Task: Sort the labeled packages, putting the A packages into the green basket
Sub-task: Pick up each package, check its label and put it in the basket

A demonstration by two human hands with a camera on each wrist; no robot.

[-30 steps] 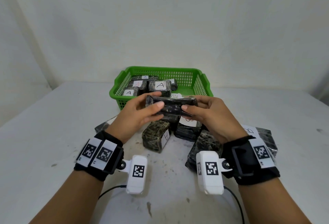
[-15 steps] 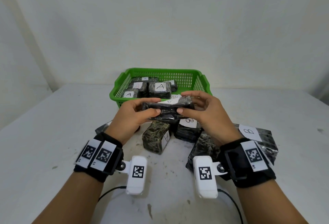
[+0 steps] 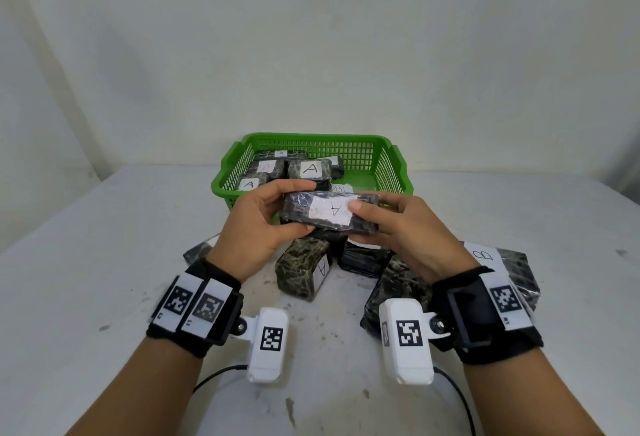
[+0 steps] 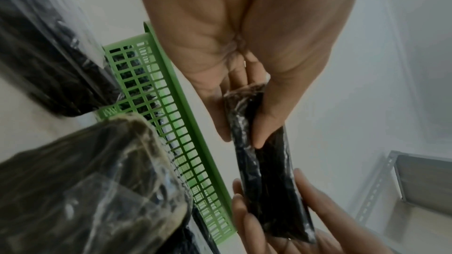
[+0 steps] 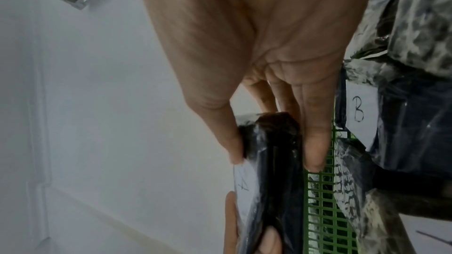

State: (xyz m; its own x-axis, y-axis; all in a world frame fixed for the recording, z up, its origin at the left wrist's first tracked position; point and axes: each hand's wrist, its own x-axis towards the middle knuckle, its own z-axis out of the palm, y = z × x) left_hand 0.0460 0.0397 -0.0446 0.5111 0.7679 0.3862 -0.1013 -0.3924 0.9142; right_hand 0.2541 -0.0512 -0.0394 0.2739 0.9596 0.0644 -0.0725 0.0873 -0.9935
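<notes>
Left hand (image 3: 256, 228) curled around one end of a dark wrapped package (image 3: 329, 211), thumb on the near edge and fingers over the far edge; right hand (image 3: 408, 231) pinching the other end the same way, thumb tip on the white label. Package held level between both hands, off the table, just in front of the green basket (image 3: 228, 165) and above the pile. Label facing up, marked A, letter turned sideways in the head view. From the left wrist, package (image 4: 266, 181) seen edge-on, clamped between thumb and fingers, with the other hand's fingertips at its far end. From the right wrist, same package (image 5: 271, 161) squeezed between thumb and fingers, label edge just showing. Inside the basket, several wrapped packages with A labels (image 3: 311, 169), lying toward its left side. On the white table (image 3: 104, 228) below the hands, more wrapped packages in a loose heap: one mottled block with an A label on its end (image 3: 304, 271), one dark package behind it (image 3: 363, 259), and one at the right bearing a B label (image 3: 485, 255). Second B label (image 5: 358, 113) readable in the right wrist view, beside the basket wall.
</notes>
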